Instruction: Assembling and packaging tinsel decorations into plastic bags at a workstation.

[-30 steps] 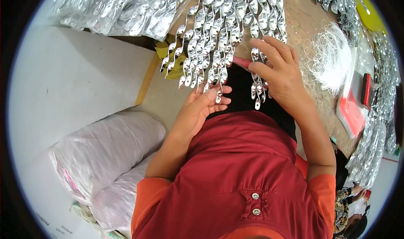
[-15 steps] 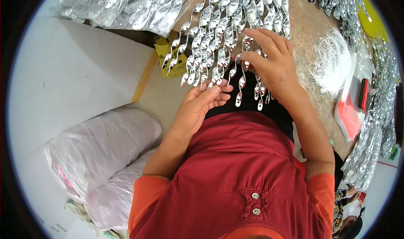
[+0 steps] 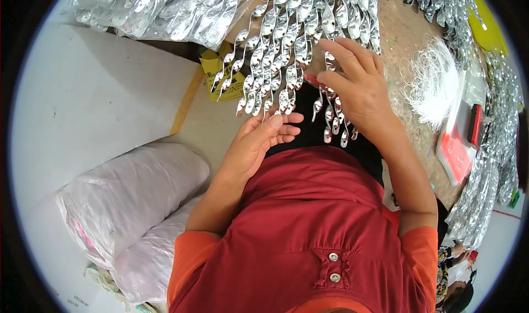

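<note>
A broad fringe of twisted silver foil strips comes down from the upper edge of the view, past the near edge of the brown speckled tabletop. The handling looks partway along: many strips on the left fall close together, their tips gathered near the left hand, while a smaller cluster hangs apart beneath the right hand — uneven at the ends, so that side looks left to be evened out. The strips are mirror-bright, curled like corkscrews, with rounded tips, some showing a small dark hole. The left grip has thumb and fingertips at the strip ends; whether it pinches them, I cannot tell. The right grip is loose — thumb and forefinger parted, strips showing between. To the right lie a tangled white string bundle and a red-and-black block.
</note>
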A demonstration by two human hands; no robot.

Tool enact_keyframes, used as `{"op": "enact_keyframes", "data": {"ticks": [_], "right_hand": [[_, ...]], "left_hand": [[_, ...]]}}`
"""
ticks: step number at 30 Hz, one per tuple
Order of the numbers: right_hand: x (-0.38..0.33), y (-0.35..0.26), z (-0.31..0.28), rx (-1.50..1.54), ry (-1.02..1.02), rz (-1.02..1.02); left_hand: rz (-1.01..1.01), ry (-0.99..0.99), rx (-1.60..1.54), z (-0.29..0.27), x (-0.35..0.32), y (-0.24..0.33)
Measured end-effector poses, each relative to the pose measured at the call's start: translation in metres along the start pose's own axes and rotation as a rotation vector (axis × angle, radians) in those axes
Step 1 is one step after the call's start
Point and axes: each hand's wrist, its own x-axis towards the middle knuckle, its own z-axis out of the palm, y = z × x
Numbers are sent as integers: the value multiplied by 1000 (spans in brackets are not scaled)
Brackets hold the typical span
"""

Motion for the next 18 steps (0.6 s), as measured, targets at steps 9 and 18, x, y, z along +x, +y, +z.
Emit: {"op": "enact_keyframes", "data": {"ticks": [9, 18], "right_hand": [[0, 1, -1, -2, 29, 5], [7, -2, 10, 63, 42, -32]], "left_hand": [[13, 24, -58, -5, 2, -3], [-17, 25, -53, -1, 1, -3]]}}
